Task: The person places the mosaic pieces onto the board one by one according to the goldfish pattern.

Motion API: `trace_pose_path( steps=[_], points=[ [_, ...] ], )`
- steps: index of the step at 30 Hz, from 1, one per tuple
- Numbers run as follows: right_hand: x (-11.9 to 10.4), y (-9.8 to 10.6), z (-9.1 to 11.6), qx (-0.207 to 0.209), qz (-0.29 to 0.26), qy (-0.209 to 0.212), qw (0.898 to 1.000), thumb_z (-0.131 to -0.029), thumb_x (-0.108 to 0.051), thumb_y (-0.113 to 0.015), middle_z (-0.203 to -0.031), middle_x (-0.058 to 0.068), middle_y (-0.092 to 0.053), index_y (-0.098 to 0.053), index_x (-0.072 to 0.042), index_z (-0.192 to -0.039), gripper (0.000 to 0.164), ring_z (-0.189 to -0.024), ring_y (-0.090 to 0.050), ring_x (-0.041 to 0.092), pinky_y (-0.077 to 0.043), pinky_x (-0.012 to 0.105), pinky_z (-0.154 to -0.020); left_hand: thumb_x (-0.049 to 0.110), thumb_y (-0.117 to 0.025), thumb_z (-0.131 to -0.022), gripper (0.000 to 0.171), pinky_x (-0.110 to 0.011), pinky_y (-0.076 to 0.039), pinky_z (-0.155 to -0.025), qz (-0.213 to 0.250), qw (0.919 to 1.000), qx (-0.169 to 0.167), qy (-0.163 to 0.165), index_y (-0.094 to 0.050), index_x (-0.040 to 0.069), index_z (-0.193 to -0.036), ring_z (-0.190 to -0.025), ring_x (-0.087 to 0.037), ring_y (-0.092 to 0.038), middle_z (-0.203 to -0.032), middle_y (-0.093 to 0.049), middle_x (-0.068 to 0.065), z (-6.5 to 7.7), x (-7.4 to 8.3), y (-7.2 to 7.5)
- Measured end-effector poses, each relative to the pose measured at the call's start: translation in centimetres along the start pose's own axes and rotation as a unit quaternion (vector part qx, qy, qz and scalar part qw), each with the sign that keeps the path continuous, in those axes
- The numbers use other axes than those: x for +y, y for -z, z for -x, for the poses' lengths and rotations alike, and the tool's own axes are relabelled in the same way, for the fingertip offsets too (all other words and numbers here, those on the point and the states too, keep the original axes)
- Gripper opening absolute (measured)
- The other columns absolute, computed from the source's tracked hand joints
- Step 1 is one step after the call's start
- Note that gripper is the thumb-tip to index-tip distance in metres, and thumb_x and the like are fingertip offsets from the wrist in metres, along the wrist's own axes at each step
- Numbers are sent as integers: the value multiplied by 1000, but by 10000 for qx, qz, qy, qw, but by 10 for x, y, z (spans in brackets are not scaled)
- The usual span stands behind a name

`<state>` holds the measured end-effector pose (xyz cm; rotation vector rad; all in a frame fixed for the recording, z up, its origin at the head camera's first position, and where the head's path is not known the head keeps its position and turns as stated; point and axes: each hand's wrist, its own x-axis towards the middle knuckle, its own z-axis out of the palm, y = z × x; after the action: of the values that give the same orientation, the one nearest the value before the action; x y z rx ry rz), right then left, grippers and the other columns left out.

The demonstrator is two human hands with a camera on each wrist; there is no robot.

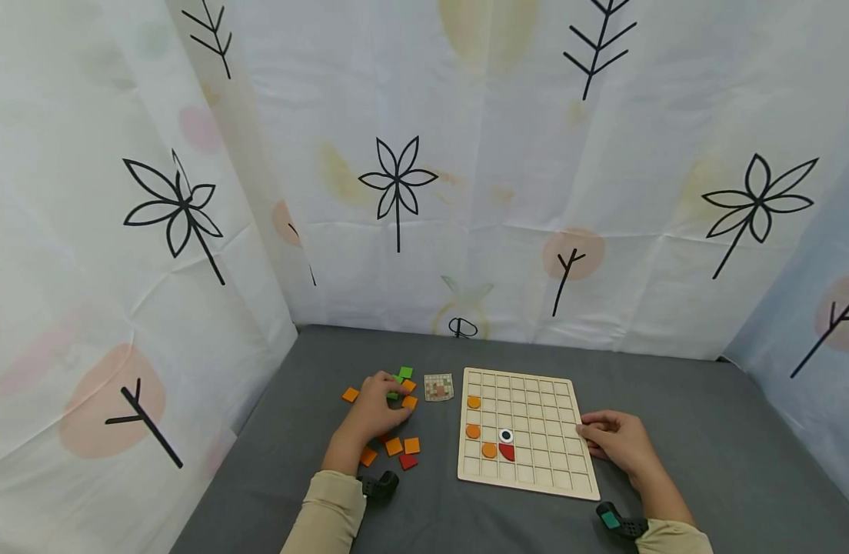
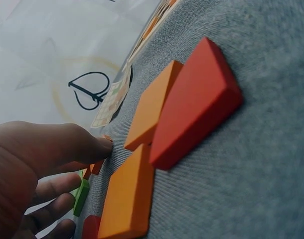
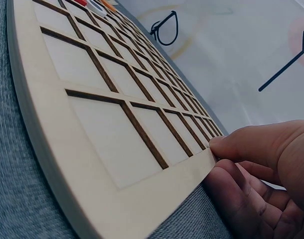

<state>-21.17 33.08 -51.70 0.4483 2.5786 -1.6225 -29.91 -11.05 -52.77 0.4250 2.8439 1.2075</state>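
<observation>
My left hand (image 1: 376,406) reaches over loose tiles left of the board, with an orange square tile (image 1: 410,402) between its thumb and index fingertips. In the left wrist view the thumb (image 2: 87,147) hides most of that tile. At the board's right edge, my right hand (image 1: 614,438) pinches the rim, thumb on top and fingers curled below. The pale wooden grid board (image 1: 549,438) holds several pieces: orange discs (image 1: 474,402), a white disc with a black ring (image 1: 506,435) and a red rounded piece (image 1: 507,452), all toward its left side.
Green tiles (image 1: 406,372) lie past the left hand, and more orange tiles (image 1: 412,445) and a red tile (image 1: 408,462) lie nearer. A small patterned card (image 1: 438,388) rests between tiles and board. Printed curtains (image 1: 494,192) surround the grey table (image 1: 431,523).
</observation>
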Motion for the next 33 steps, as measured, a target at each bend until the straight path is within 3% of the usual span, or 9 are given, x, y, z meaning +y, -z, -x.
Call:
trace_pose_path(
  steps=[25,29,33],
  points=[
    [0,1,1,-32,-18,6,10000,-99,-15,-75,-97,9,-71,-66,10,-131,42,-81,-72,12,-63,28,-71,26,-89,-88,15,-56,-52,-104,91,10000,29,-10,-79,17,-96,-125,-33,-52,-126,-61,-5,1,0,2],
    [0,-1,-1,26,-14,-10,10000,-99,-15,-75,-97,9,-71,-66,11,-131,42,-81,-72,13,-63,28,-70,25,-88,-89,17,-55,-53,-101,155,9997,103,-141,-79,15,-98,-120,-31,-55,-123,-62,-5,0,3,2],
    [1,-2,-1,70,5,28,10000,-99,-15,-75,-97,9,-72,-66,11,-131,42,-80,-72,13,-63,28,-70,24,-88,-89,18,-53,-54,-98,243,9983,177,-507,-79,13,-100,-112,-29,-60,-116,-63,-4,-2,13,-1]
  ],
)
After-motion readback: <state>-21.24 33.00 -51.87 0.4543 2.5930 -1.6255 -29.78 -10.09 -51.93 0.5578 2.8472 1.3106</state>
